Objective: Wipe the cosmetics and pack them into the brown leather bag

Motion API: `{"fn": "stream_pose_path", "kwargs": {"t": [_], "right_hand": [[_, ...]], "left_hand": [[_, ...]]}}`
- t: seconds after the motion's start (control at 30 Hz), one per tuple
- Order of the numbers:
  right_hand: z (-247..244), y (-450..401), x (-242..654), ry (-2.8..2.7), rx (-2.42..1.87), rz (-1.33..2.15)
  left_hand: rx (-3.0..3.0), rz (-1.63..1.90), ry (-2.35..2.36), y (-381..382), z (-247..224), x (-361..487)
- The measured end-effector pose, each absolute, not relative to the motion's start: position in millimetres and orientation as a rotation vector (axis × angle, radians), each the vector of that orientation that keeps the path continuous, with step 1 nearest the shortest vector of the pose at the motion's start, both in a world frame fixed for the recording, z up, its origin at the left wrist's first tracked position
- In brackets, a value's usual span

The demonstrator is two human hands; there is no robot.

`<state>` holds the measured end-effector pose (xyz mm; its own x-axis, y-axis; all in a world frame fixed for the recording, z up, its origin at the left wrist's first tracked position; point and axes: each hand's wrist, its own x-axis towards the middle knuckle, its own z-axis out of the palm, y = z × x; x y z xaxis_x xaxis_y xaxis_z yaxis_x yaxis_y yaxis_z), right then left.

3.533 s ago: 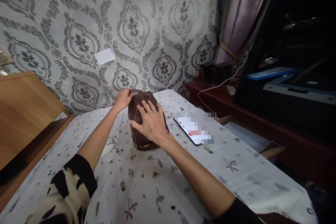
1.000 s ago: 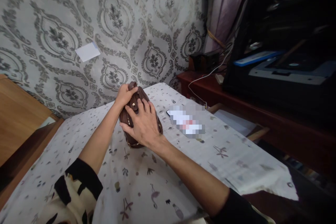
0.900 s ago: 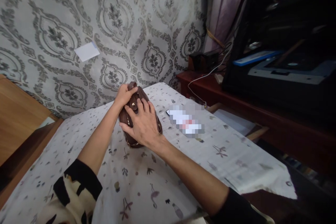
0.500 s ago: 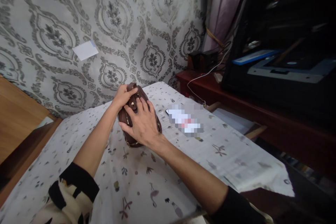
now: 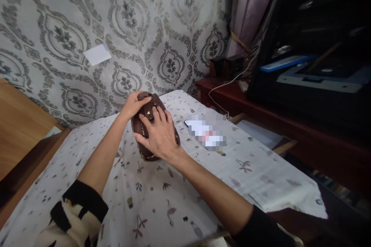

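A brown handbag (image 5: 149,154) with gold-coloured zips and a round metal stud stands on the patterned white cloth. Its short handle (image 5: 144,95) is at the far end. My left hand (image 5: 133,105) grips that far left end, the thumb lying over the top beside the handle and the other fingers hidden behind the bag. Across the top and near side rests my right hand (image 5: 159,135), its fingers spread and its palm down, covering much of the bag. The fingertips touch the leather close to the stud.
To the bag's right lies a phone (image 5: 188,124), its screen blurred out. The cloth-covered table (image 5: 162,208) meets a patterned wall (image 5: 171,65) bearing a white card (image 5: 97,54). At right are a dark red cabinet (image 5: 228,96), a white cable (image 5: 223,84) and a large dark screen (image 5: 313,15).
The whole view has shifted slightly, so most things appear a little further right. Both hands keep nearly the same places on the handbag.
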<state>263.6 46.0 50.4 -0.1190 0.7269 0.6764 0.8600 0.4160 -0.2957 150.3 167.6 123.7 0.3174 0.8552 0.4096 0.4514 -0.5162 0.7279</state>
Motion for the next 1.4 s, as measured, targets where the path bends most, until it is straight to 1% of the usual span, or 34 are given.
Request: {"fn": "stream_pose_path", "kwargs": {"t": [0.13,0.3,0.57,0.87,1.4], "right_hand": [[51,46,265,-1.894,-1.338,-0.192],[51,46,265,-1.921,-1.328,-0.186],[50,47,264,-1.928,-1.339,-0.204],[49,47,264,-1.922,-1.337,-0.223],[50,46,264,-1.926,-1.339,-0.22]], "left_hand": [[2.095,1.226,1.19,179,127,123],[2.076,1.208,1.247,180,119,103],[2.018,1.223,1.264,183,108,112],[1.969,1.339,1.281,180,108,117],[1.975,1.437,1.23,157,95,113]]}}
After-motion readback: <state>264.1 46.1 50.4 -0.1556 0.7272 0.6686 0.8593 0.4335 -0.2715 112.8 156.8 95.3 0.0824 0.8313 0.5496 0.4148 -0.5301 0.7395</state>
